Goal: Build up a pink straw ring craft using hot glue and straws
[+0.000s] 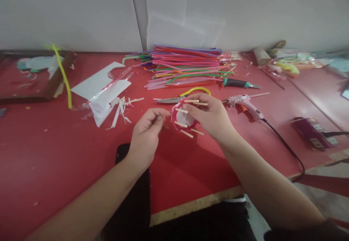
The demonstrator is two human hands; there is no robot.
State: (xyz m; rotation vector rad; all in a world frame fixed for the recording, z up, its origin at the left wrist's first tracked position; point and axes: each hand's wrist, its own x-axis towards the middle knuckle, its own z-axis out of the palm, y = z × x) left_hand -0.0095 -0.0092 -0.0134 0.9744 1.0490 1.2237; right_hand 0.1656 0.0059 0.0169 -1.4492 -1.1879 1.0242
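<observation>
While the right hand [211,116] holds a small round pink-and-white piece [182,119] just above the red surface [68,153], its fingers close around the piece's right side and top. That grip seems chosen to leave the short wooden sticks [187,133] poking out around the rim free and the white face turned toward the person. The left hand [145,133] hovers just beside the piece, wrist raised, with the thumb pressed to gathered fingertips in a fine pinch; whether anything small sits in that pinch I cannot tell. Both forearms reach in from the near edge and converge at the middle. Yellow-handled scissors [181,97] and a pink glue gun [247,104] lie just behind the hands, probably kept within easy reach. A heap of coloured straws [185,68] sits farther back, and white cut scraps [120,112] lie off to the left.
</observation>
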